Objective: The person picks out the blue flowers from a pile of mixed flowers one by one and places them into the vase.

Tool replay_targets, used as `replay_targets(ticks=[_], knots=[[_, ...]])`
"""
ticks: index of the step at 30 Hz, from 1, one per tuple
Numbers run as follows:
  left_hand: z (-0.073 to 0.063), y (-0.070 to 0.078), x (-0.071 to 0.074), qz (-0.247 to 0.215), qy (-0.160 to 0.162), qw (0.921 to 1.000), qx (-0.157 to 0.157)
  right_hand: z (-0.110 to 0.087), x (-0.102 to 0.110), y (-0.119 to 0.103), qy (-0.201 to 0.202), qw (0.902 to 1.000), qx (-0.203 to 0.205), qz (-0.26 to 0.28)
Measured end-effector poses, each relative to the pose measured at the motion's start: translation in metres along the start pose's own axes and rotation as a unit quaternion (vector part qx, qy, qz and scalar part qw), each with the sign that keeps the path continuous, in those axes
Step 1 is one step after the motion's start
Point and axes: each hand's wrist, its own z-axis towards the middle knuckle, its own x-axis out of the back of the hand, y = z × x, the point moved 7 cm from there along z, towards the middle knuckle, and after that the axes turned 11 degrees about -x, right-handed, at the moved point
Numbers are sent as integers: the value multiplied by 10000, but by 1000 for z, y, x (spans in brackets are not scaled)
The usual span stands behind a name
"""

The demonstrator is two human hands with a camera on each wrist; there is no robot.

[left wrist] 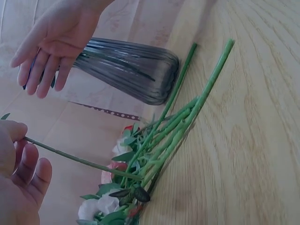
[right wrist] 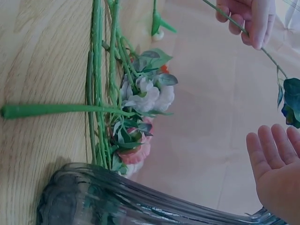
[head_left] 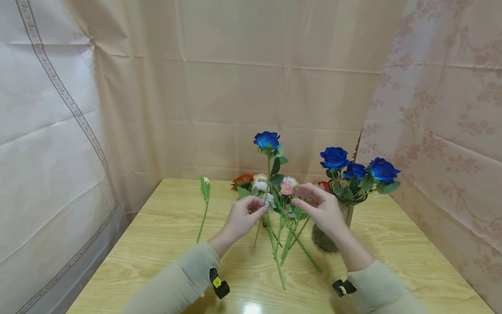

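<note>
My left hand (head_left: 244, 218) pinches the thin green stem of a blue rose (head_left: 267, 141) between thumb and fingers, and the bloom stands upright above it. In the left wrist view the lower stem (left wrist: 84, 161) sticks out past the fingertips. My right hand (head_left: 323, 211) holds nothing; its fingers are extended, near the rose's stem but apart from it. Just beyond the right hand stands a ribbed glass vase (head_left: 348, 209) with several blue roses (head_left: 334, 158) in it. The right hand hides part of the vase in the head view.
Behind and below the hands lies a pile of artificial flowers, with a pink bloom (head_left: 287, 188), an orange one (head_left: 242, 180) and white ones, their green stems (head_left: 288, 244) pointing toward me. A single white bud flower (head_left: 205, 192) lies at the left. A curtain (head_left: 235, 87) hangs behind the wooden table (head_left: 164, 261).
</note>
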Motion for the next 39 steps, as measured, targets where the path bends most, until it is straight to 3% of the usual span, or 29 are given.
replay_targets(ticks=[11, 21, 28, 39], knots=[[1, 5, -14, -113, -109, 9999, -34, -8, -13, -31, -81, 9999, 84, 72], [2, 5, -23, -81, -144, 9999, -18, 4, -22, 3, -88, 9997, -57, 203], [2, 9, -30, -37, -263, 9996, -32, 7, -26, 4, -46, 9997, 128, 187], [2, 13, -41, -76, -405, 9991, -88, 9, -28, 6, 155, 9996, -138, 164]])
